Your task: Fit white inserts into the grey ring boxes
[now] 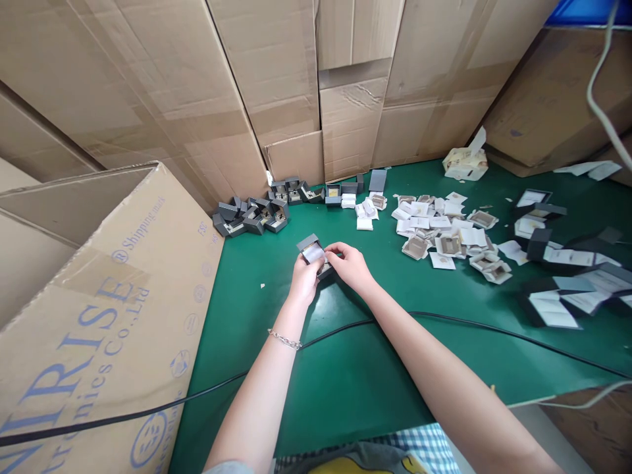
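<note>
My left hand (305, 280) is wrapped round a small dark grey hinged box (308, 242), with its lid raised and a pale lining showing. The box is held just above the green table, tilted. My right hand (348, 265) is closed at the box's right side, fingertips and thumb pressed in by the opening. Whether these fingers grip the box itself or something inside is hidden. Past my hands, to the left, lies a cluster of similar opened grey boxes (254, 216) with light-coloured pieces inside some of them.
White paper slips and small inserts (439, 227) lie heaped right of centre. More dark boxes with lids raised (557, 289) spread at the far right. A tissue pack (465, 162) stands behind. A black cable (459, 318) crosses the table; a large carton (113, 316) borders the left.
</note>
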A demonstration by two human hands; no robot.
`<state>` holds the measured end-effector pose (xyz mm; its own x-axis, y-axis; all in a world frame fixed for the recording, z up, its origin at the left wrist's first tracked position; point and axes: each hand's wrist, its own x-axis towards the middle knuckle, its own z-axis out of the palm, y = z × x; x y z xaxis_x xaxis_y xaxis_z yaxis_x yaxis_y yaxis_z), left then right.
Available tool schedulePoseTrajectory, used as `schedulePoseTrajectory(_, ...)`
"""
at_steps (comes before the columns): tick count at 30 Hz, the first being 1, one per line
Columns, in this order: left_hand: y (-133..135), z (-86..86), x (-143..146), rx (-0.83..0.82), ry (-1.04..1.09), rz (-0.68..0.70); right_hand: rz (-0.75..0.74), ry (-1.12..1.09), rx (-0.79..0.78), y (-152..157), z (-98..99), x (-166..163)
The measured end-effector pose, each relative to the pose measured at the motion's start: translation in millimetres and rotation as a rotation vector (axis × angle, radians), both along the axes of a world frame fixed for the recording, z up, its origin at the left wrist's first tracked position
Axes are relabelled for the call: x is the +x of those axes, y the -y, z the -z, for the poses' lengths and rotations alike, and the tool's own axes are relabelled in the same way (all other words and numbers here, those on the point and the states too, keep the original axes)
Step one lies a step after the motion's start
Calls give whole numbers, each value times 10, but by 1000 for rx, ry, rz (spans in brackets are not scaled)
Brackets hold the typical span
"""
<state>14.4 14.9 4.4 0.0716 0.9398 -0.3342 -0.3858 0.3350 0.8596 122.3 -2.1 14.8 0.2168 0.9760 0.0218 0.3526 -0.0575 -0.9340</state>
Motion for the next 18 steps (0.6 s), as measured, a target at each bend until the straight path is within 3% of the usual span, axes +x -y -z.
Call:
schedulePoseTrajectory(8,23,-1,31,79,20,14,-81,-65,-126,-53,98,50)
schedulePoseTrajectory(18,28,197,38,239,-184,5,-84,34,-34,-43,124,51)
